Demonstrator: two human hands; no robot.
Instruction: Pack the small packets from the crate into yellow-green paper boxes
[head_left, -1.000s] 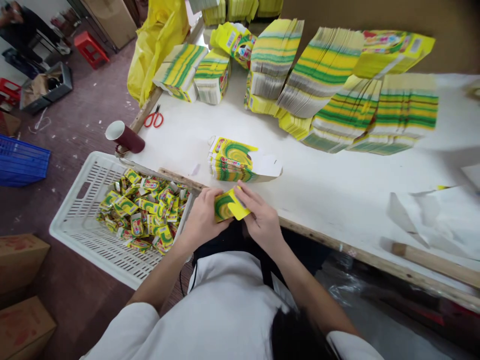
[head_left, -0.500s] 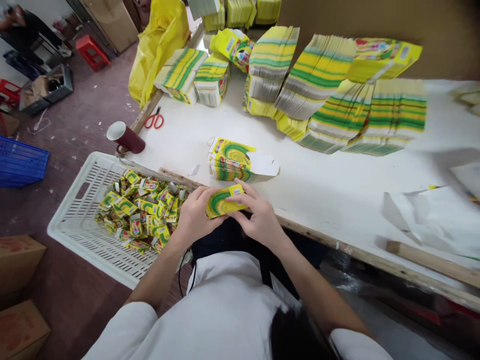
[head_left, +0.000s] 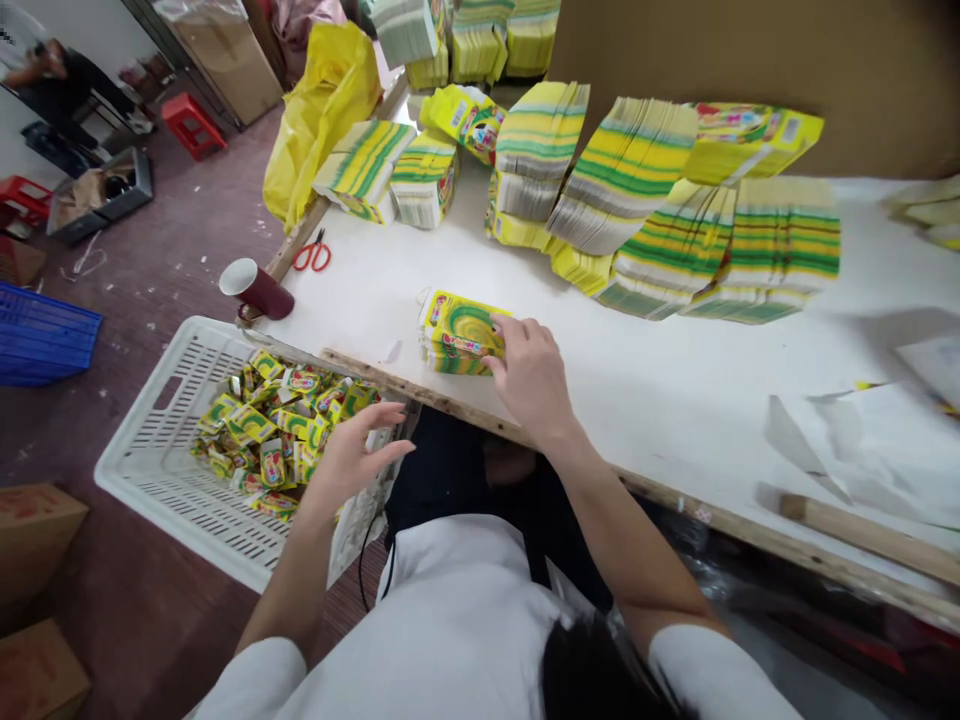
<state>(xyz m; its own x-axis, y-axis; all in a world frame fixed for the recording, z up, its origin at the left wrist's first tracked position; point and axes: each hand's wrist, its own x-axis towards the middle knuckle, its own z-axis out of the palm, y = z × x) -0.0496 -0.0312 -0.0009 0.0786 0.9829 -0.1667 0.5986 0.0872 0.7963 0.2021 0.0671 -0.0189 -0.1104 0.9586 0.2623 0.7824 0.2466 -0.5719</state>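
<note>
My left hand point(head_left: 358, 458) hovers over the near right part of a white plastic basket point(head_left: 142, 455), its fingers and thumb spread with nothing between them. Several small yellow-and-green printed boxes point(head_left: 251, 424) lie heaped in that basket. On the white table, my right hand point(head_left: 534, 378) grips the right end of a yellow-and-green flat carton point(head_left: 469, 325) at the top of a short pile. Its thumb is at the near edge and its fingers are at the far edge. How many cartons the right fingers hold is hidden.
Behind the pile stand several bundles of flat cartons point(head_left: 630, 170). Red-handled scissors point(head_left: 313, 256) and a dark red mug point(head_left: 262, 290) are near the table's left edge, beside a yellow bag point(head_left: 322, 120). A wooden strip point(head_left: 870, 530) lies at right. Someone sits far left.
The small box held between both hands has left them. My left hand has moved left over the basket and opened. My right hand has moved up and right to the carton pile.
</note>
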